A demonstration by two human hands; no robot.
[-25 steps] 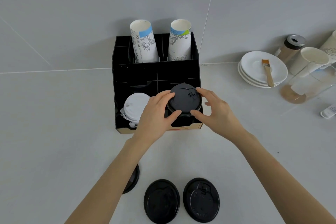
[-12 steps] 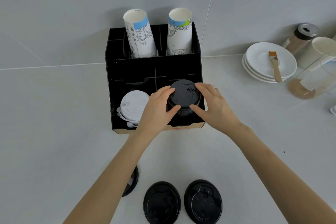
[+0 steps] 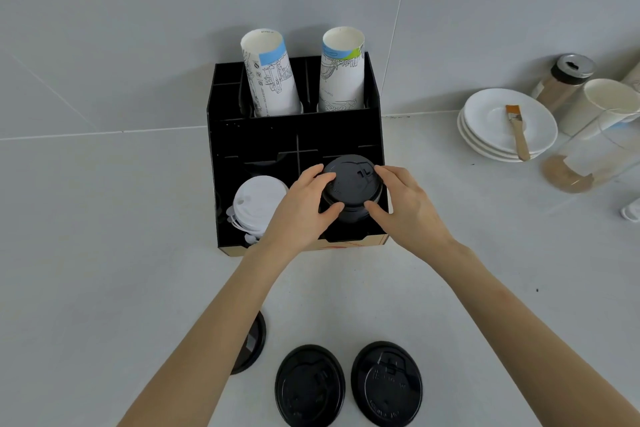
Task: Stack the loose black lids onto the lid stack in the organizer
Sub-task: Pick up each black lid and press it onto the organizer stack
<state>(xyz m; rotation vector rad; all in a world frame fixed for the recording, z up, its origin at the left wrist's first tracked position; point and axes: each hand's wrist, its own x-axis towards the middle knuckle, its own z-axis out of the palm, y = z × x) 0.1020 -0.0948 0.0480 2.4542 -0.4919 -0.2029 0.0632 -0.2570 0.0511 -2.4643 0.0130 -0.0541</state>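
Lid stack (image 3: 350,191) of black lids is sitting in the front right compartment of the black organizer (image 3: 221,184), which is standing on the bench (image 3: 104,270) against the wall, with two paper cup sleeves in its rear slots and white lids (image 3: 258,201) in the front left compartment. Both hands are working on the stack: the left hand (image 3: 301,208) is pinching the top lid's rim between thumb and curled fingers, and the right hand (image 3: 407,208) is doing the same from the opposite side, apparently seating that lid squarely. Judged progress: at least one lid is on, not yet released. Remaining on the bench near the front edge: two loose black lids (image 3: 310,386) lying fully visible side by side, plus a third black lid (image 3: 254,343) partly hidden under the left forearm.
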